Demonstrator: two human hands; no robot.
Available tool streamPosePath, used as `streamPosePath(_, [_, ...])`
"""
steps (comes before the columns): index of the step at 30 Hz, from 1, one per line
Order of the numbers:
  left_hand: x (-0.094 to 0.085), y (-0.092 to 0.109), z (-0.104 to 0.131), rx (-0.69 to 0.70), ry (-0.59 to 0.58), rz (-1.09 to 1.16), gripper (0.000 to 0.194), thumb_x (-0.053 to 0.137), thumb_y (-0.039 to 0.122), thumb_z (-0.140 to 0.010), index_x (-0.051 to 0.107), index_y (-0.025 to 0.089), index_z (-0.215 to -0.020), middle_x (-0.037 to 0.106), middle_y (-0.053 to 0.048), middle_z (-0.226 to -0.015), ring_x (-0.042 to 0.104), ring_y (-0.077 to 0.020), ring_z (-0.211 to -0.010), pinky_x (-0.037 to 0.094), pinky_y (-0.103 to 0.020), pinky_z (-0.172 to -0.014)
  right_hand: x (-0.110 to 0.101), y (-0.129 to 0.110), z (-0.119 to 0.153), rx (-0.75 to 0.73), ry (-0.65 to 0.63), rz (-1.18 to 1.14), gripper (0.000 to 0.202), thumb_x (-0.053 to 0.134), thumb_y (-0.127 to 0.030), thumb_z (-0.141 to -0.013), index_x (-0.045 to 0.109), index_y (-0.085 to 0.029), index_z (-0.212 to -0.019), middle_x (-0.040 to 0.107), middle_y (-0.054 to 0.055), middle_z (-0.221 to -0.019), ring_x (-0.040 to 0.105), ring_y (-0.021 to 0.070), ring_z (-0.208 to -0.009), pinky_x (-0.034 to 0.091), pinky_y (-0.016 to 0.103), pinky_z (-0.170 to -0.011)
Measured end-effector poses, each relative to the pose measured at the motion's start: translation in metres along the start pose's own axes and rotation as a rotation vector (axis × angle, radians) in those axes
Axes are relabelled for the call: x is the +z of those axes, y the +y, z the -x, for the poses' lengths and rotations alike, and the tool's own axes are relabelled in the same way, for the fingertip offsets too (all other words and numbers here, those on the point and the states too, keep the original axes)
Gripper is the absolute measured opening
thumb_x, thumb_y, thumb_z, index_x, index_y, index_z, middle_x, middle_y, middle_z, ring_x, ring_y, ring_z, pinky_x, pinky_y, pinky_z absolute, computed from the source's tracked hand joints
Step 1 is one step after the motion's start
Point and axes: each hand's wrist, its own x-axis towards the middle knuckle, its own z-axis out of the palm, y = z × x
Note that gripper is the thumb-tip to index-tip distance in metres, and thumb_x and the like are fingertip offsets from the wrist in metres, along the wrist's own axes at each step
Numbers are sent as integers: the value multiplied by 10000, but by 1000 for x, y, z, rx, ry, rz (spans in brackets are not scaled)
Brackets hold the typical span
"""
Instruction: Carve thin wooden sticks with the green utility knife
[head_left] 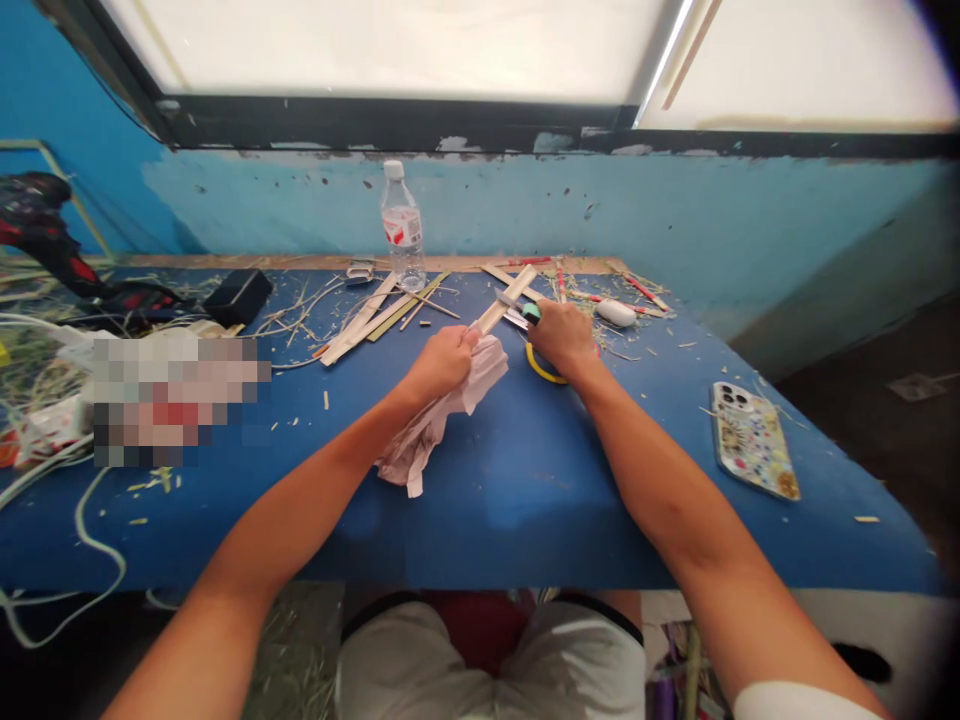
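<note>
My left hand (444,360) is closed round the near end of a pale wooden or bamboo strip (520,283), which slants up and away to the right. A crumpled pinkish paper (431,440) is bunched in the same hand and hangs below it. Gripped in my right hand (564,335) is a knife (531,313) with a green and black handle. Its blade lies across the strip, beyond my left fingers. Under my right hand a yellow ring-shaped handle (541,366), perhaps of scissors, is partly hidden.
Behind my hands stand a water bottle (403,235) and loose strips (367,325). To the right lie a white mouse-shaped object (615,313) and a phone (754,440). A power drill (56,240), white cables (97,530) and shavings crowd the left of the blue table (525,520).
</note>
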Motion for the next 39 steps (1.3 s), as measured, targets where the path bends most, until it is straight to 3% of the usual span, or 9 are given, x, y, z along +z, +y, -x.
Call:
streamPosePath(3, [1, 3, 3, 23, -32, 22, 365, 437, 323, -1022, 515, 188, -692, 555, -12, -711, 450, -145, -659, 301, -290, -646, 3, 19, -9, 184, -8, 1, 375, 450, -227, -954, 742, -118, -1163, 744, 231, -1093, 702, 343, -990, 524, 429, -848])
streamPosePath(5, [1, 5, 5, 53, -34, 48, 351, 437, 337, -1024, 525, 188, -719, 570, -13, -729, 456, -146, -664, 304, -289, -645, 4, 29, -12, 223, -21, -6, 365, 484, -234, -937, 739, -113, -1170, 738, 232, -1117, 691, 349, -1021, 522, 432, -864])
streamPosePath(10, [-7, 8, 5, 41, 24, 63, 345, 432, 315, -1025, 501, 188, -712, 572, -20, -738, 453, -144, -670, 305, -291, -651, -4, 8, -2, 177, 91, -67, 348, 471, -314, -969, 721, -169, -1163, 731, 209, -1088, 673, 359, -1031, 495, 457, -888])
streamPosePath(14, [-10, 5, 4, 47, 38, 95, 338, 426, 325, -1029, 503, 190, -728, 574, -23, -750, 462, -148, -691, 318, -291, -659, -11, -7, 10, 180, 109, -123, 340, 480, -354, -959, 728, -182, -1116, 733, 202, -1042, 662, 347, -983, 483, 426, -836])
streamPosePath(22, [-8, 1, 1, 20, 48, 49, 331, 434, 316, -1024, 543, 183, -742, 595, -31, -767, 472, -156, -696, 319, -296, -668, -18, 14, 7, 230, 88, -192, 301, 497, -310, -921, 741, -184, -1044, 742, 178, -995, 638, 313, -912, 449, 376, -756])
streamPosePath(30, [-6, -2, -2, 18, 43, 28, 320, 431, 329, -1016, 510, 194, -736, 594, -27, -760, 474, -155, -692, 305, -292, -656, -15, 2, 13, 101, 119, -197, 258, 510, -308, -904, 731, -197, -976, 748, 146, -951, 653, 291, -906, 441, 348, -756])
streamPosePath(39, [-6, 7, 12, 115, 47, -55, 347, 422, 350, -1009, 468, 206, -697, 575, -21, -732, 448, -158, -682, 282, -300, -648, -16, 9, 10, 110, 119, -102, 308, 485, -310, -944, 748, -192, -1055, 747, 185, -1014, 677, 322, -952, 480, 396, -818])
